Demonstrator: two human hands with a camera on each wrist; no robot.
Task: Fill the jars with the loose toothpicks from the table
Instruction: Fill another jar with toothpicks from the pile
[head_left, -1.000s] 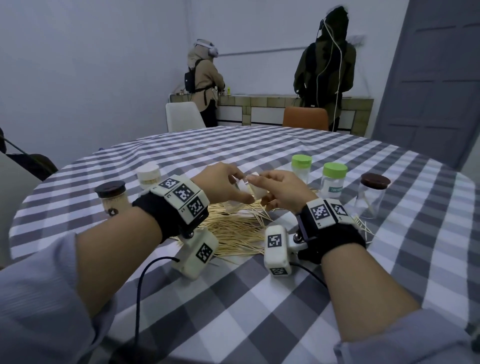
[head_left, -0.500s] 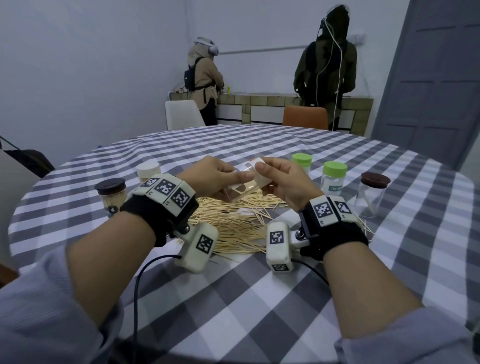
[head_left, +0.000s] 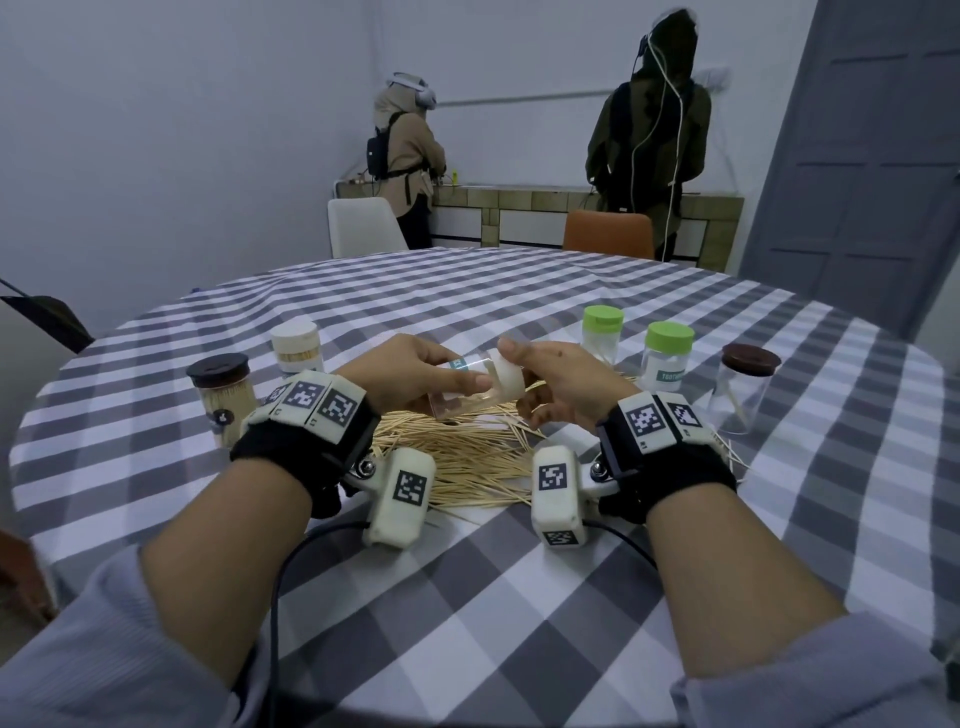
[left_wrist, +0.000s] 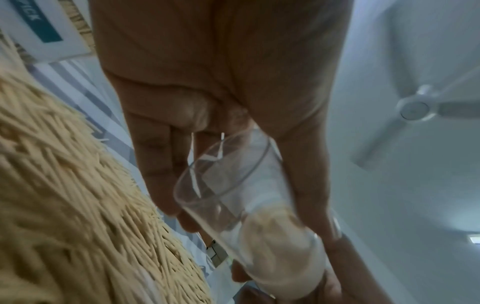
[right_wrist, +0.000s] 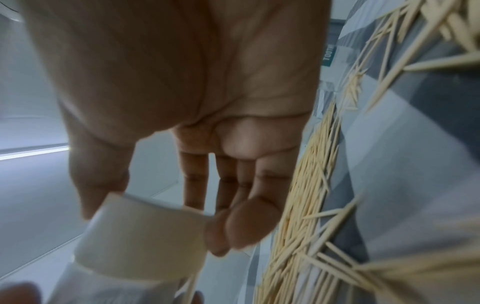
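1. Head view: toothpicks (head_left: 467, 457) heaped on table (head_left: 519, 597); above them left hand (head_left: 410, 379) grips clear jar (head_left: 467, 395), right hand (head_left: 561, 379) pinches its white cap (head_left: 506, 379).
2. Green-lid jar (head_left: 667, 358) behind reads "TOOT…", rest cut off.
3. Left wrist only: jar (left_wrist: 233, 185) looks empty; ceiling fan (left_wrist: 415, 109).

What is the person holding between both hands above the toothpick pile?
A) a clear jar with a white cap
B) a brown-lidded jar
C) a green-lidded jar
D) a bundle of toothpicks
A: the left hand grips the clear jar tilted on its side, while the right hand grips its white cap; the green-lidded jars and brown-lidded jar stand untouched on the table.
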